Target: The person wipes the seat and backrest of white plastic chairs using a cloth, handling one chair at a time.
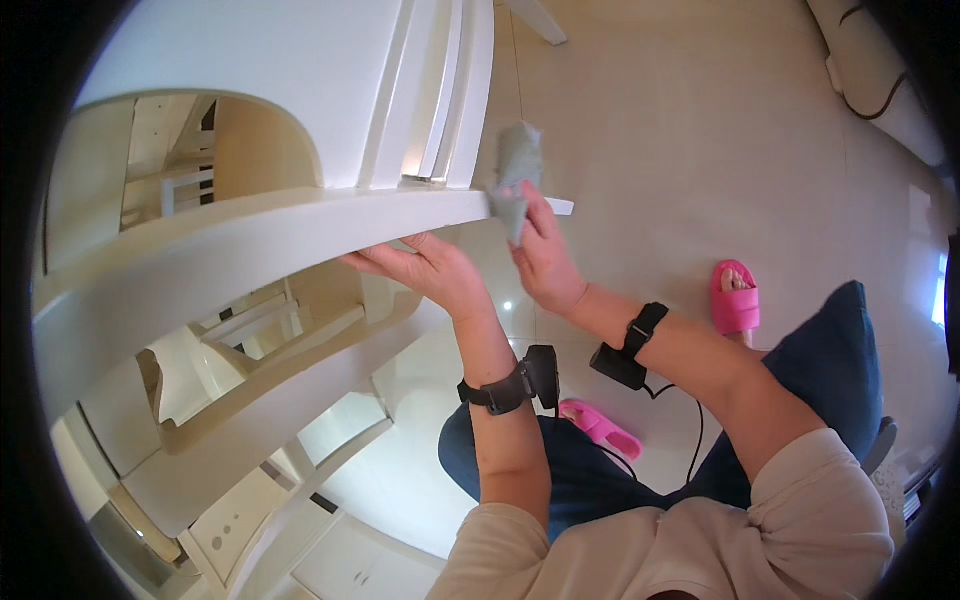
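A white wooden chair point(247, 45) with slats lies or leans at the left, its long curved leg or rail point(277, 225) running across in front of me. From below, my left hand point(442, 274) holds this rail, with some fingertips hidden behind it. My right hand point(547, 262) grips a crumpled grey-green cloth point(520, 154) at the rail's right end. Part of the cloth wraps over the rail there, and its upper part looks blurred. A short white tip point(561, 206) of the chair shows just beyond the right hand.
More white chair framework point(300, 405) spreads at the lower left, above white cabinet doors point(360, 562). Pink slippers point(735, 300) are on my feet on the glossy tiled floor point(675, 150). Black wrist straps point(645, 330) carry small boxes with trailing cables. Pale upholstered furniture point(885, 67) stands at the upper right.
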The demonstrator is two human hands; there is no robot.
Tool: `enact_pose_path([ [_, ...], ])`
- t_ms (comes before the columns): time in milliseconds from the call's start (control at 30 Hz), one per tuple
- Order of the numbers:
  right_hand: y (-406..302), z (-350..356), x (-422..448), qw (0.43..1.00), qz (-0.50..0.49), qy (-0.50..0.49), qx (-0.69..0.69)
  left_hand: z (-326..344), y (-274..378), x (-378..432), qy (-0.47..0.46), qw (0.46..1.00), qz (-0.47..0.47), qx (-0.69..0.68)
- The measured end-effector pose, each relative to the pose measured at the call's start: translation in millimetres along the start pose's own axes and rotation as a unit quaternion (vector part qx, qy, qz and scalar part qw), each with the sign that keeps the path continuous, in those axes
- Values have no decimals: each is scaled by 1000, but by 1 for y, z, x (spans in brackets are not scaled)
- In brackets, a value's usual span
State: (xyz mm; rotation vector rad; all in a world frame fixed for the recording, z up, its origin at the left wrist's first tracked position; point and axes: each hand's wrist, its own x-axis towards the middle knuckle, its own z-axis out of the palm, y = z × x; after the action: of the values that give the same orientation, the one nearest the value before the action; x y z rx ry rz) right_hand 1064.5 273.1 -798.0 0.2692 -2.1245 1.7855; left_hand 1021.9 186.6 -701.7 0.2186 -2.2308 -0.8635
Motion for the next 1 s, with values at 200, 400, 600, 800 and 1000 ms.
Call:
enact_pose_path([
  [200, 57, 5, -25, 989, 139, 28, -29, 4, -12, 7, 22, 998, 54, 22],
  [400, -26, 13, 18, 995, -9, 78, 65, -21, -33, 3, -33, 995, 57, 75],
  [600, -53, -27, 82, 988, -139, 57, -28, -28, -18, 3, -59, 983, 111, 133],
  [800, -30, -47, 146, 983, -124, 124, -46, -34, 9, 6, -74, 981, 168, 68],
  [1000, -8, -73, 227, 991, -45, 126, 25, -20, 34, 0, -147, 987, 58, -30],
])
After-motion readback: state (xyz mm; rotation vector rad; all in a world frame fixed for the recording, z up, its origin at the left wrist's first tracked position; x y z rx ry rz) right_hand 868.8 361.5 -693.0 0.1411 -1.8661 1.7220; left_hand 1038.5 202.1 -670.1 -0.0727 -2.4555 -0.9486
